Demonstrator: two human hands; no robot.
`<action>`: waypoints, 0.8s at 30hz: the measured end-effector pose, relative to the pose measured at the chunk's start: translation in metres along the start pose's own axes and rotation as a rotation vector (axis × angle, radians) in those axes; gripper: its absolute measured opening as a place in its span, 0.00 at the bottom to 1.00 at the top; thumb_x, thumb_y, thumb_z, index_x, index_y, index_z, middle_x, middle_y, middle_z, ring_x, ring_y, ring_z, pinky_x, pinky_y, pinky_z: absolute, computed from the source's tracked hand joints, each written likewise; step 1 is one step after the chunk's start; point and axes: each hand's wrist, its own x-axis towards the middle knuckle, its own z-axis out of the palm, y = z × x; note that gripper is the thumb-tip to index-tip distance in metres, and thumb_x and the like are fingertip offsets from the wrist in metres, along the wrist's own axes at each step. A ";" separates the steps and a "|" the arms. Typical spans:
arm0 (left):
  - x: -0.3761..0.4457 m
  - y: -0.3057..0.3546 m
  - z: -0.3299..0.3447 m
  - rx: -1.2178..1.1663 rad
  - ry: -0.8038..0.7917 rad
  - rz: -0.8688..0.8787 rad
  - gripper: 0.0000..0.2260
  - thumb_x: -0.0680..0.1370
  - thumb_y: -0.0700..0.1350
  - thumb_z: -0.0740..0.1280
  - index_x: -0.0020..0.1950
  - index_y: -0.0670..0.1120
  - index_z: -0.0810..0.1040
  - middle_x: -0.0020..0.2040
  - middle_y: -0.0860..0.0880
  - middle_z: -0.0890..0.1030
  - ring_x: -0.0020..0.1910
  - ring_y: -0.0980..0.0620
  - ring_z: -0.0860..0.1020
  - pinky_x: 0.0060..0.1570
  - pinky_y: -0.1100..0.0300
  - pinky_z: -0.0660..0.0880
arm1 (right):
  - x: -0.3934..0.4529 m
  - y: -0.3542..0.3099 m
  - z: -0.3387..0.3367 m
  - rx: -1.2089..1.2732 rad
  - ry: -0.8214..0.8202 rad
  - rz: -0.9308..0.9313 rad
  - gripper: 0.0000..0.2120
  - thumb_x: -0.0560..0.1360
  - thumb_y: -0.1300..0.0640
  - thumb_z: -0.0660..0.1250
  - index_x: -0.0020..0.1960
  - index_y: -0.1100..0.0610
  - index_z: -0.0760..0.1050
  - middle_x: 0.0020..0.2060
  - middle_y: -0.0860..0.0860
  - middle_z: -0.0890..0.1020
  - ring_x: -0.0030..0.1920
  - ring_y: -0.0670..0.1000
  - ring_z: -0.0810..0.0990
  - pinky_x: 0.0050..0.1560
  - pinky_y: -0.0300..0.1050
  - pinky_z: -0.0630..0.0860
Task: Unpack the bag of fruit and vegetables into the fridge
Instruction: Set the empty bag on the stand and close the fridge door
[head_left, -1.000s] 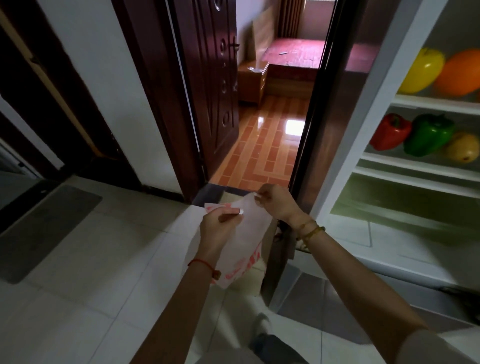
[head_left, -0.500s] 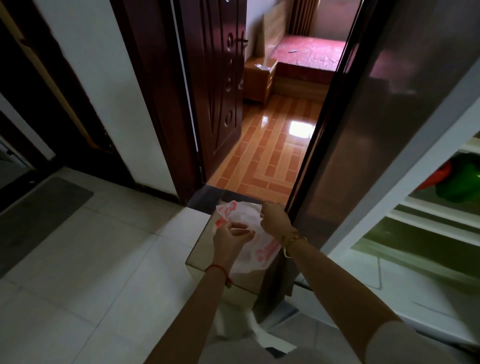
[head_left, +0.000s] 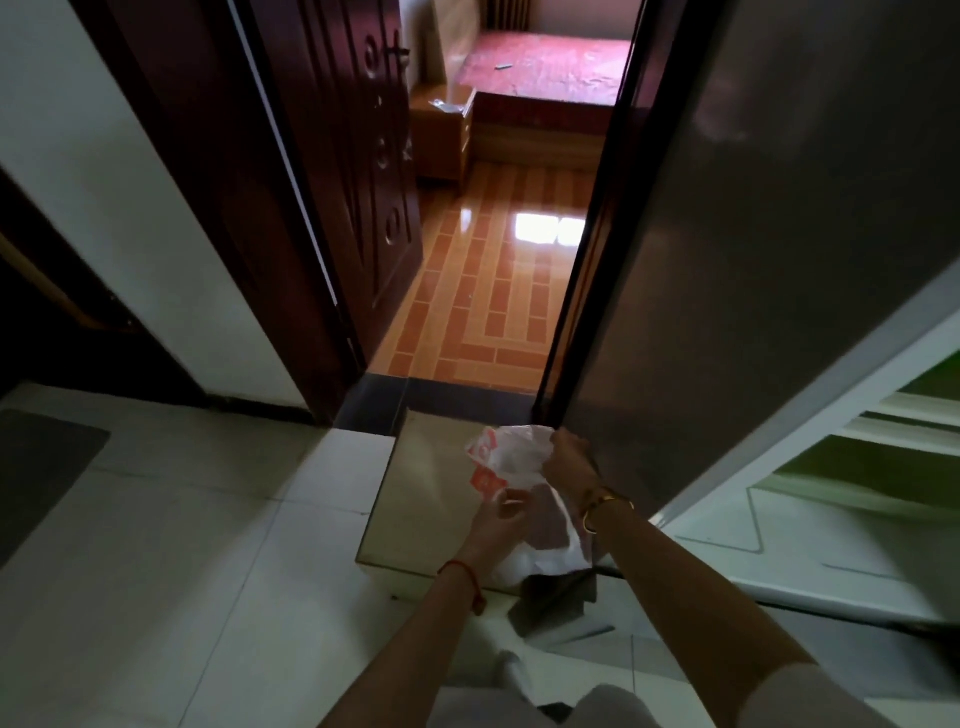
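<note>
The fridge door (head_left: 769, 249) swings wide just to the right of the hands, its grey face towering over them — and past its white edge, further right, the shelves (head_left: 883, 415) show only as a blurred sliver, so what sits on them can't be read here. Under the hands sits a box-like stool (head_left: 426, 499) with a shiny top, and on it the plastic bag (head_left: 511, 460), white with red print, looking slack and flat. Judging by that limp shape, the unpacking itself seems finished or close to it; the step in hand looks like dealing with the bag. Whether anything is left inside — can't tell.

Next move, as I read it: check the bag, lift out any last item and carry it right to the shelves, or else fold the bag and put it aside, then push the door closed.

Now the hands. The right hand (head_left: 569, 460) is clenched on the bag's upper edge, pulling it up. The left hand (head_left: 501, 519), just below and left, pinches the bag's lower part with curled fingers, near the red print.
</note>
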 end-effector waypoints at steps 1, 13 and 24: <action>0.000 0.000 -0.003 0.053 -0.024 0.012 0.09 0.76 0.41 0.70 0.55 0.48 0.77 0.52 0.49 0.81 0.52 0.49 0.80 0.47 0.61 0.77 | 0.001 0.002 0.002 -0.059 -0.020 -0.029 0.21 0.74 0.62 0.63 0.66 0.61 0.70 0.60 0.60 0.75 0.62 0.60 0.73 0.54 0.48 0.67; -0.037 0.050 -0.061 0.443 0.172 0.402 0.07 0.80 0.40 0.64 0.51 0.52 0.71 0.42 0.59 0.75 0.40 0.59 0.76 0.37 0.74 0.72 | -0.070 -0.009 -0.027 0.071 0.148 -0.164 0.14 0.79 0.48 0.61 0.63 0.52 0.73 0.57 0.51 0.79 0.57 0.52 0.79 0.61 0.49 0.76; -0.074 0.059 -0.062 0.748 0.133 0.751 0.17 0.78 0.44 0.64 0.67 0.47 0.73 0.64 0.47 0.77 0.65 0.48 0.73 0.65 0.52 0.72 | -0.169 0.017 -0.034 0.003 0.350 -0.259 0.22 0.77 0.49 0.56 0.69 0.53 0.69 0.60 0.51 0.77 0.59 0.52 0.75 0.61 0.46 0.75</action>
